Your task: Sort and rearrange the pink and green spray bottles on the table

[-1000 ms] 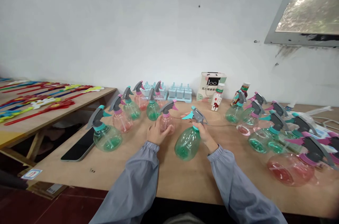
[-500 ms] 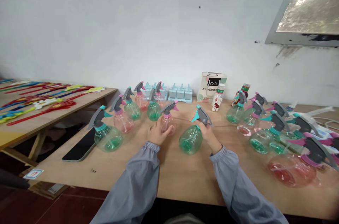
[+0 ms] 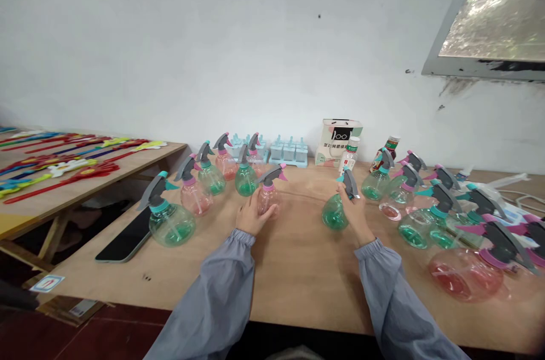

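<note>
The left hand [image 3: 251, 217] is at the middle of the frame, with its fingers curled round a small pink bottle [image 3: 269, 204]. The right hand [image 3: 355, 213], a bit right of the middle, has its fingers closed on the top part of a green bottle [image 3: 334, 213]. Both bottles have their spray tops on, and neither is let go. How much is done or left, I cannot tell.

The pink bottle stands up straight, so its long way goes up and down, and its nose points right. The green bottle leans, with its top toward the upper right and its nose pointing left. I cannot tell if its bottom touches the table [image 3: 298, 269].

Six more spray bottles [image 3: 171, 225] stand left of the hands, near a black phone [image 3: 124, 238]. Another bunch [image 3: 466, 273] sits at the right. A paper bag [image 3: 330, 141] stands behind the green bottle.
</note>
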Motion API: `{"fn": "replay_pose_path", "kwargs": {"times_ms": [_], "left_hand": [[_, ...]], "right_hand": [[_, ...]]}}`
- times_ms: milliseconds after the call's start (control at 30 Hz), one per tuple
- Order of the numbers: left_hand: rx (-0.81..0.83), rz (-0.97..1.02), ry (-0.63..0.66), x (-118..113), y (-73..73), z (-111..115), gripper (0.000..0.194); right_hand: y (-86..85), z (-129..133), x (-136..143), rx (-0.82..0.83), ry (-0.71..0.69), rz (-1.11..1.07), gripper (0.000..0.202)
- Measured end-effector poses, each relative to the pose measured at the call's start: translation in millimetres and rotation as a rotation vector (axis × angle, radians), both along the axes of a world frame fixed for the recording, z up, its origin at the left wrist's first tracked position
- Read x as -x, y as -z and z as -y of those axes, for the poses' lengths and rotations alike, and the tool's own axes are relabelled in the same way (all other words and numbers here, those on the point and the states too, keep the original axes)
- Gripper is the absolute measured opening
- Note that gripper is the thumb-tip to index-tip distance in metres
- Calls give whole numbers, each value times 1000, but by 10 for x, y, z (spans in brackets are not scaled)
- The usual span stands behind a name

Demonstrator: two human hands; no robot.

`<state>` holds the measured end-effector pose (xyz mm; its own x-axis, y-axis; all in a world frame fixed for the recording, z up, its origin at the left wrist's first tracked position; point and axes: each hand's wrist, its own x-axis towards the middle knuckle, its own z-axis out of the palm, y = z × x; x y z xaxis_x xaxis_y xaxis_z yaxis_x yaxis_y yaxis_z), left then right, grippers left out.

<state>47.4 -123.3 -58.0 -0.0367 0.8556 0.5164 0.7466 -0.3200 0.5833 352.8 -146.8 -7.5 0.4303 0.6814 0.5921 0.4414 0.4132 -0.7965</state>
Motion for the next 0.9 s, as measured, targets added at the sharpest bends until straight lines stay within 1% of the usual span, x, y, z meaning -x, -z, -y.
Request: {"fn": "replay_pose_path", "kwargs": {"times_ms": [33, 100, 167, 200, 233, 300, 367, 433, 500, 567, 733, 900], "left_hand": [[2, -2, -5, 0, -1, 2, 73], [6, -6, -12, 0, -5, 8, 73], [7, -7, -15, -2, -11, 12, 73], [8, -7, -12, -3, -13, 12, 73], [10, -6, -8, -5, -15, 12, 73], [14, -5, -2, -5, -18, 9, 73], [18, -2, -4, -2, -19, 4, 73], [22, -3, -1, 4, -17, 0, 74], [21, -2, 5, 9, -12, -3, 74], [16, 2, 4, 8, -4, -3, 74], [5, 12, 9, 0, 20, -7, 74], [-16, 27, 6, 3, 51, -26, 72]], "right_hand": [[30, 1, -18, -15, 25, 29, 46], [124, 34, -35, -55, 137, 116, 65], [270, 110, -44, -80, 282, 241, 81], [356, 157, -51, -75, 330, 310, 84], [441, 204, -62, -56, 351, 374, 86], [583, 267, -106, -1, 342, 456, 87], [655, 257, -183, 50, 346, 479, 86], [658, 163, -289, 88, 410, 469, 86], [626, 9, -406, 114, 490, 456, 86], [592, -165, -517, 126, 534, 465, 84], [557, -505, -700, 90, 498, 511, 82], [513, -678, -749, 95, 452, 484, 85]]}}
